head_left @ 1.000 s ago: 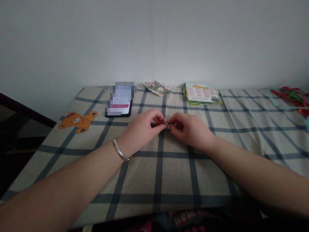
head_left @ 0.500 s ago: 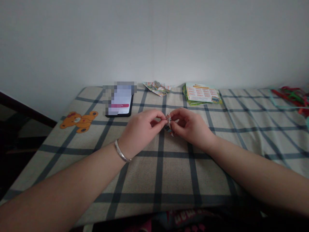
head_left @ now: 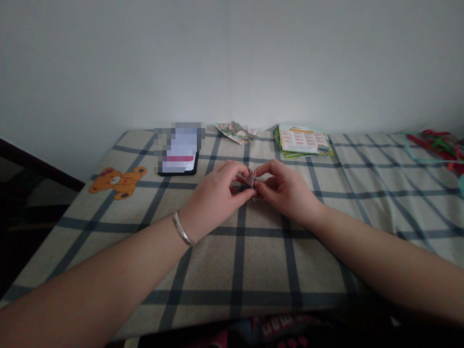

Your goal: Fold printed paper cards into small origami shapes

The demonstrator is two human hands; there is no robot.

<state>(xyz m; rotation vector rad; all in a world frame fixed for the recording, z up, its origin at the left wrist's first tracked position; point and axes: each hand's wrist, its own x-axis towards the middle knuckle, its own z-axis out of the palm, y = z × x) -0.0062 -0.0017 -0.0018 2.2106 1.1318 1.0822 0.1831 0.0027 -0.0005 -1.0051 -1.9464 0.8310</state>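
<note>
Between my fingertips is a small piece of folded printed paper (head_left: 251, 180), held just over the checked tablecloth (head_left: 203, 270). My left hand (head_left: 219, 186), with a silver bangle at the wrist, grips it from the left between thumb and fingers. From the right, my right hand (head_left: 284, 186) pinches the same paper with thumb and forefinger. Much of the paper is covered by the fingers, so its exact folded shape cannot be made out.
A phone (head_left: 181, 150) with a lit, partly blurred screen lies at the back left, near a bear sticker (head_left: 118, 182). Crumpled printed paper (head_left: 237, 132) and a stack of printed leaflets (head_left: 304, 141) lie by the wall. Red and green items (head_left: 440, 147) are at far right.
The paper has been turned between my fingers. My left thumb has shifted lower and my left fingers have spread around the paper; the right hand has barely moved.
</note>
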